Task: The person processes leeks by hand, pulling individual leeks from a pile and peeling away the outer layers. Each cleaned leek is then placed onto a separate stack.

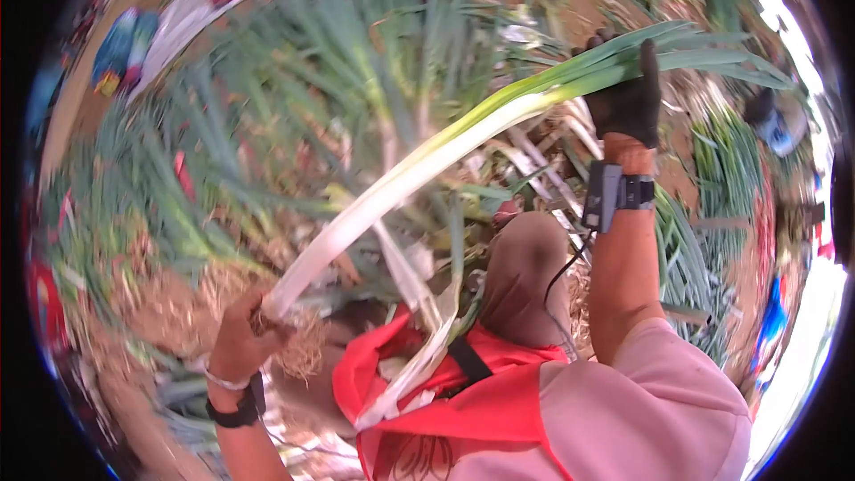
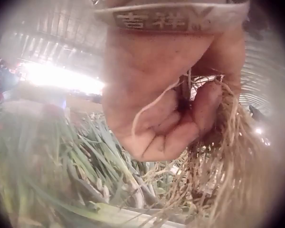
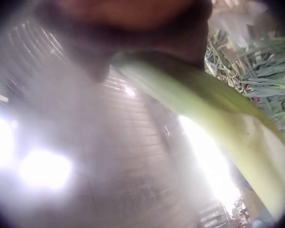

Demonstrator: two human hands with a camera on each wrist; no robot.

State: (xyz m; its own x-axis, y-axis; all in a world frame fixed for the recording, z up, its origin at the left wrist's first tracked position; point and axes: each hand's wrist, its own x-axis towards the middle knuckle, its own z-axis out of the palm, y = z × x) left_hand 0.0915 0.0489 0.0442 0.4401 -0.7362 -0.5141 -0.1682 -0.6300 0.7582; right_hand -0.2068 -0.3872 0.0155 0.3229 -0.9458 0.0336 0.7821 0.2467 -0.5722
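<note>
A long leek (image 1: 392, 191) stretches diagonally across the head view, white root end low on the left, green leaves up on the right. The bare left hand (image 1: 245, 338) grips the root end, with stringy roots (image 1: 305, 349) hanging beside it. In the left wrist view the curled fingers of the left hand (image 2: 166, 114) have roots (image 2: 228, 156) around them. The right hand (image 1: 625, 102), in a dark glove, supports the leaves, its thumb raised in front of them. The right wrist view shows the leek's stalk (image 3: 209, 114) running from under the blurred right hand (image 3: 142, 28).
Heaps of leeks (image 1: 356, 62) cover the ground ahead and to the left, and more leeks (image 1: 721, 160) lie at the right. Peeled leaf strips rest on a red apron (image 1: 499, 392) over the lap. A pale sheet (image 1: 183, 31) with colourful bundles lies at the upper left.
</note>
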